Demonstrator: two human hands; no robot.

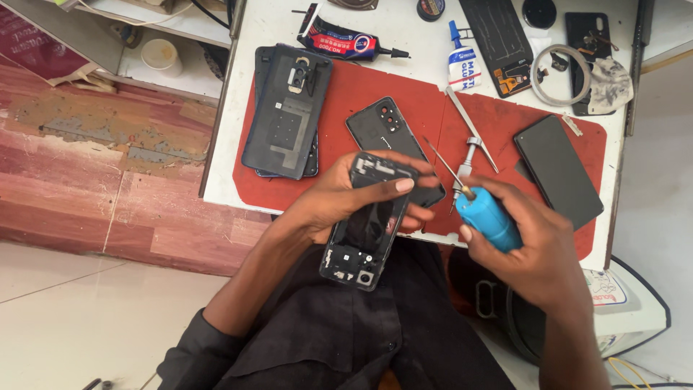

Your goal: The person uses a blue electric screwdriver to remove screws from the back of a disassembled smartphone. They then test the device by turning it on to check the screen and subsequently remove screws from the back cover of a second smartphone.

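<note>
head view: left hand [339, 198] grips an opened phone frame [367, 220]; right hand [530, 249] grips a blue screwdriver [487, 217].

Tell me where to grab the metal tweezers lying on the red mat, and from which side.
Grip the tweezers around mid-length, pinching across the two long edges from above. They lie flat and diagonal on the red mat, so the thin sides are the only faces fingers can close on. Come from the upper end near the glue bottle; the lower end sits close to the right hand and its screwdriver.
</note>
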